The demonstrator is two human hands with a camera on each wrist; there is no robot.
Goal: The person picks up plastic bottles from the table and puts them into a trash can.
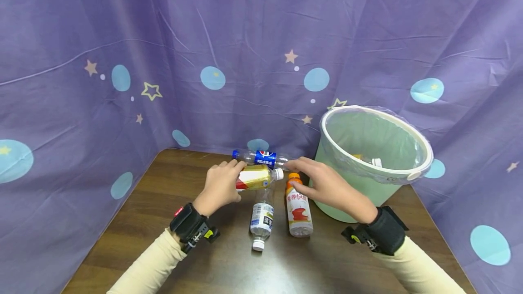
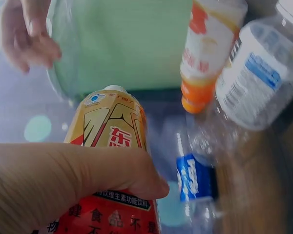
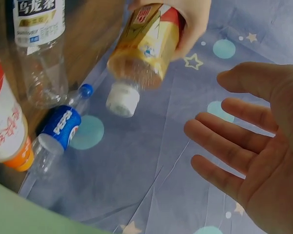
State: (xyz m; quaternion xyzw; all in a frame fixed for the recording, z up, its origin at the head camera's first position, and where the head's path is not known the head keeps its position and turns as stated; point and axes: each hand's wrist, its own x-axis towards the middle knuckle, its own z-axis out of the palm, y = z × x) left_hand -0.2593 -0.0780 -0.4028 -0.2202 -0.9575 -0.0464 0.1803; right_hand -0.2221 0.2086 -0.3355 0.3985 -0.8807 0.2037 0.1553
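Observation:
My left hand (image 1: pixel 221 183) grips a gold and red drink bottle (image 1: pixel 255 178) with a white cap, its cap end pointing right, raised over the other bottles. In the left wrist view the thumb (image 2: pixel 122 170) lies across its label. My right hand (image 1: pixel 327 184) hovers near the bin with fingers spread and holds nothing; the right wrist view shows its palm and fingers (image 3: pixel 229 141). Around the hands lie a Pepsi bottle (image 1: pixel 264 158) with a blue cap, a clear bottle (image 1: pixel 262 221) with a white label and cap, and an orange-capped bottle (image 1: pixel 299 210).
A green bin (image 1: pixel 355 185) with a white rim and clear liner stands at the right of the wooden table (image 1: pixel 196 257). Inside it a bottle with a white cap (image 1: pixel 377 162) shows. A purple patterned curtain (image 1: pixel 245 35) hangs behind and at the sides.

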